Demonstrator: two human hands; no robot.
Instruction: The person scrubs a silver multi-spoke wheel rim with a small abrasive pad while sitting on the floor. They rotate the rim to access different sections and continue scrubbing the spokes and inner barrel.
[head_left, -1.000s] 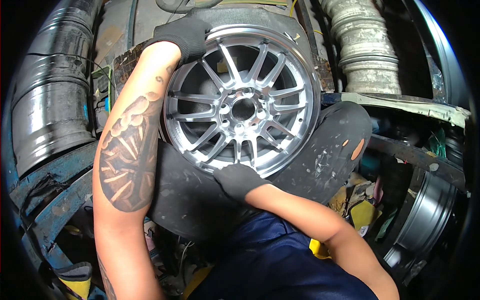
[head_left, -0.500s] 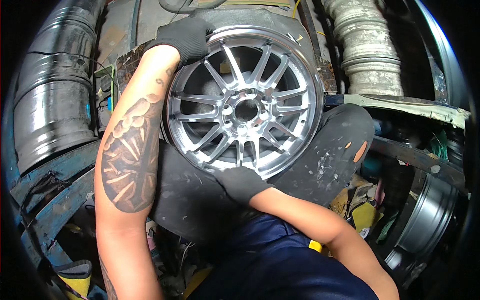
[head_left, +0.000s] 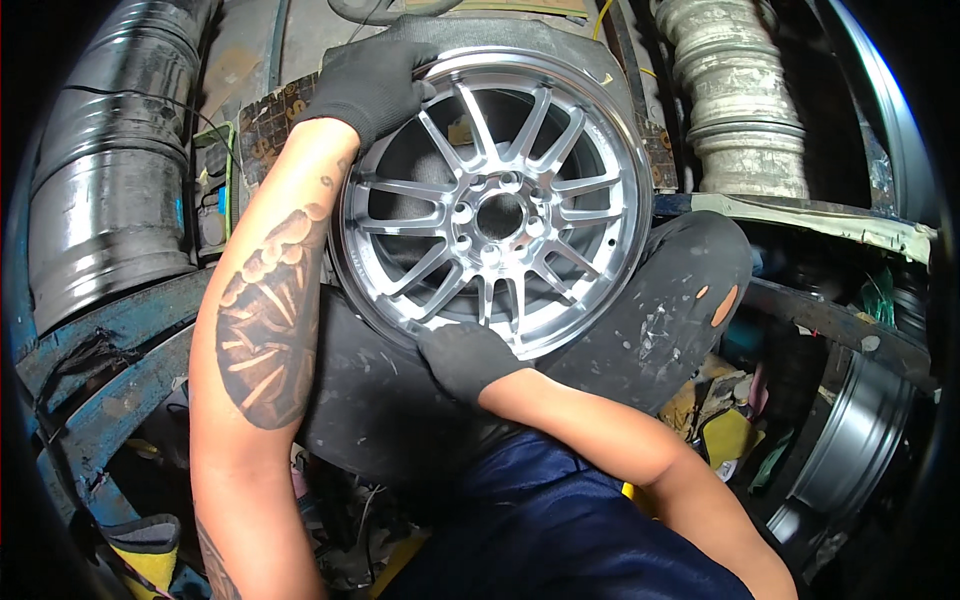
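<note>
A shiny silver multi-spoke alloy wheel lies face up against my bent legs, its far side over a dark grey mat. My left hand, in a dark glove, is closed round the wheel's outer lip at the far left, fingers over the edge. At the near edge, my gloved right hand presses on the lip below the spokes. Its fingers are bent and held together, the tips toward the left. Whatever may lie under those fingers is hidden.
Stacked silver rims stand on the left, and a dusty pale stack at the far right. Another silver rim sits low on the right. Blue metal framing and a yellow-and-grey pad are at the lower left.
My right hand has slid left along the wheel's near lip. My left hand keeps its hold at the far left, and the wheel appears slightly shifted right in view.
</note>
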